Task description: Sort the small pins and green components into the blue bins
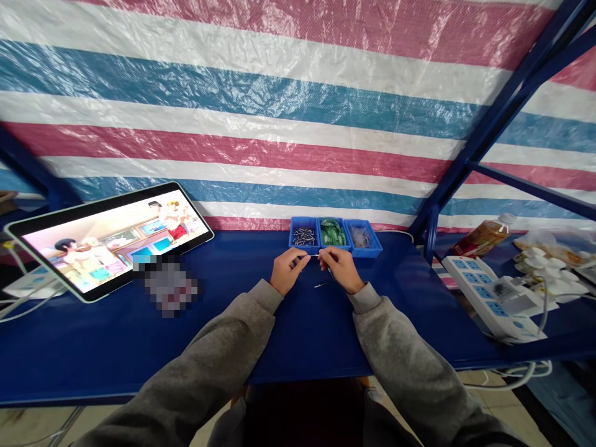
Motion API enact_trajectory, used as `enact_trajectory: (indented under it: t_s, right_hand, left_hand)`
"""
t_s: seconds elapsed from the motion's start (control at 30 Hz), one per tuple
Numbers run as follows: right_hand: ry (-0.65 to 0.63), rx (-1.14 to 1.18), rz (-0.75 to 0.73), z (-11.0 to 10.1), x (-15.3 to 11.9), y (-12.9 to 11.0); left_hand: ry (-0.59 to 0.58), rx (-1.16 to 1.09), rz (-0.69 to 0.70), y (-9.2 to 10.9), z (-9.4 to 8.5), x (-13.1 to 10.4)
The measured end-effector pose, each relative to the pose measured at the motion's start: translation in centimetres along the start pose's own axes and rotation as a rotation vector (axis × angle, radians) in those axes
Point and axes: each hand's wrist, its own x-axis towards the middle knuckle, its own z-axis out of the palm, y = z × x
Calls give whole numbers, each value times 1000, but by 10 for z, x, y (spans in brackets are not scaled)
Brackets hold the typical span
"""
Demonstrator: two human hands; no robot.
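Observation:
My left hand [287, 270] and my right hand [343, 268] meet above the table, just in front of three small blue bins. Both pinch a thin, pale, rod-like piece [315, 255] between their fingertips, too small to name exactly. A dark slender bit shows under the right fingers. On the table below lies another thin, shiny piece [321, 285]. The left bin [297, 244] contains dark metal slender parts [304, 236]. Green parts [332, 233] fill the middle bin, and clear or whitish small parts [359, 236] lie in the right bin [367, 252].
A tablet [116, 239] playing a cartoon leans at the left of the blue table [307, 347], beside a blurred-out object [171, 288]. To the right are a power strip [484, 292] with plugs, a drink bottle [487, 236] and white parts [542, 264]. Striped sheeting [279, 155] hangs behind.

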Motion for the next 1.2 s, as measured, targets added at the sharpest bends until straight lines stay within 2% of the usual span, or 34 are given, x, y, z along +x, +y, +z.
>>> enact_trajectory:
  t_s: [0.23, 0.87, 1.03, 1.2]
  right_hand:
    - [50, 20, -29, 0, -1, -4]
    - [-5, -33, -23, 1, 0, -2]
    - [-47, -37, -40, 0, 0, 0]
    - [-42, -53, -38, 1, 0, 2]
  left_hand:
    - [-15, 18, 20, 1, -2, 0]
    - [24, -79, -60, -3, -1, 1]
    - [23, -145, -51, -3, -1, 2]
    - [-2, -277, -118, -3, 1, 2]
